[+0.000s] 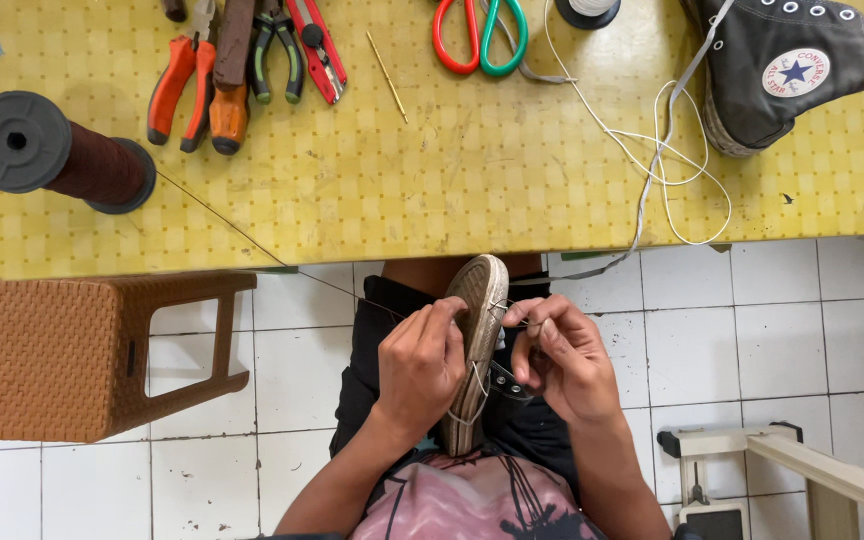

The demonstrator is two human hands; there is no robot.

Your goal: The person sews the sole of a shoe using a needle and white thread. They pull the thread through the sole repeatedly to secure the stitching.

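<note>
One worn grey canvas shoe with a tan rubber sole (479,330) stands on edge in the person's lap, sole facing left, toe pointing far toward the table. Two hands on it. Left hand (420,365) wraps the left side of the sole, fingers curled narrow against the rubber, thumb near the top edge. Right hand (564,358) sits on the right side over the upper, fingertips (535,315) pinched tight just right of the sole edge near the toe; whatever they pinch is too small to tell. A white thread loop (474,395) crosses the sole between the hands. A thin dark thread (252,245) runs from the left hand far-left to the one dark red thread spool with black flanges (57,155) lying on the table's left end.

One yellow checked table (452,170), far of the hands. On it: two orange-handled pliers (197,90), one green-handled pliers (274,50), one red-handled cutter (315,45), one pair of red-and-green handled scissors (480,35), one thin yellow stick (387,62), one white thread reel (589,10) cut off at the far edge, one loose white cord (667,165) trailing over the near edge, one black high-top canvas sneaker (787,65) at far right.

One brown woven plastic stool (62,350) on the white tiled floor, left. One pale wooden frame (812,475), near right.
</note>
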